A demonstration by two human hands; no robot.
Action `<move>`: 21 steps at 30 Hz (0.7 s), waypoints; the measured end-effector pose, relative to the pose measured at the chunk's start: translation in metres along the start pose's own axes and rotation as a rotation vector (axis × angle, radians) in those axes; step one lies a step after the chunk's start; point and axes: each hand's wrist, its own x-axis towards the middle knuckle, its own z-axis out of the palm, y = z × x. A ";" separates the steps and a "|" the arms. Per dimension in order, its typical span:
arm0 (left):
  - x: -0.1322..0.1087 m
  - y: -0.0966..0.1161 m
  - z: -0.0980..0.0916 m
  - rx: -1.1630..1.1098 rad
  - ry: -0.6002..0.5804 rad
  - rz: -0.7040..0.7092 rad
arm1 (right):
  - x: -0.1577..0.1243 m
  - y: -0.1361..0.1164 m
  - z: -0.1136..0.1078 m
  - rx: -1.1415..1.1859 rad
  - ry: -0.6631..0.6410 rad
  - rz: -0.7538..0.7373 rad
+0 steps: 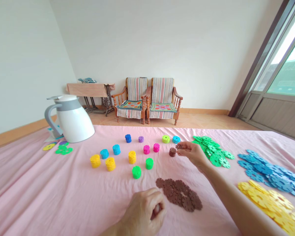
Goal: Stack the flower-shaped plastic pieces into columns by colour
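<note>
My right hand [194, 154] reaches forward and pinches a brown snowflake disc [179, 147] between thumb and fingers. Just left of and below that disc stands a short stack of brown discs [172, 152]. My left hand [145, 207] is curled into a fist near the table's front; whatever may be inside is hidden. Beside it lies a loose, overlapping pile of brown snowflake discs [178, 193]. Small stacks in other colours stand farther forward, among them a green stack [136, 172], a yellow stack [110, 164] and a pink stack [156, 147].
On the right of the pink cloth [71, 186] are piles of green discs [210, 149], blue discs [270, 172] and yellow discs [267, 203]. A white jug [75, 121] stands at left, near a few scattered flat discs [64, 149]. Two wooden chairs [163, 95] are beyond the table.
</note>
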 end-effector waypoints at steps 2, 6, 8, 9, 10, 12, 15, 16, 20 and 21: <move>0.000 0.000 0.000 0.002 -0.004 -0.003 | 0.001 -0.001 0.003 -0.060 0.039 -0.026; 0.001 -0.003 0.000 -0.007 -0.013 -0.002 | 0.001 0.001 0.009 -0.214 0.113 -0.061; 0.000 -0.004 0.001 -0.015 -0.016 -0.004 | 0.000 0.003 0.011 -0.269 0.130 -0.058; 0.000 -0.005 0.001 -0.016 -0.017 -0.006 | 0.000 0.004 0.012 -0.288 0.136 -0.054; 0.000 -0.005 0.002 -0.016 -0.018 -0.007 | -0.001 0.005 0.012 -0.303 0.144 -0.050; 0.000 -0.005 0.002 -0.020 -0.020 -0.007 | -0.002 0.005 0.011 -0.327 0.165 -0.042; 0.000 -0.004 0.001 -0.025 -0.023 -0.009 | -0.002 -0.001 0.006 -0.358 0.206 -0.027; 0.000 -0.003 0.001 -0.026 -0.025 -0.010 | -0.002 -0.005 0.004 -0.366 0.212 -0.023; 0.000 0.000 -0.002 -0.039 -0.030 -0.020 | -0.005 -0.017 -0.005 -0.420 0.163 -0.040; 0.000 0.001 -0.003 -0.044 -0.028 -0.025 | -0.008 -0.019 -0.006 -0.446 0.136 -0.052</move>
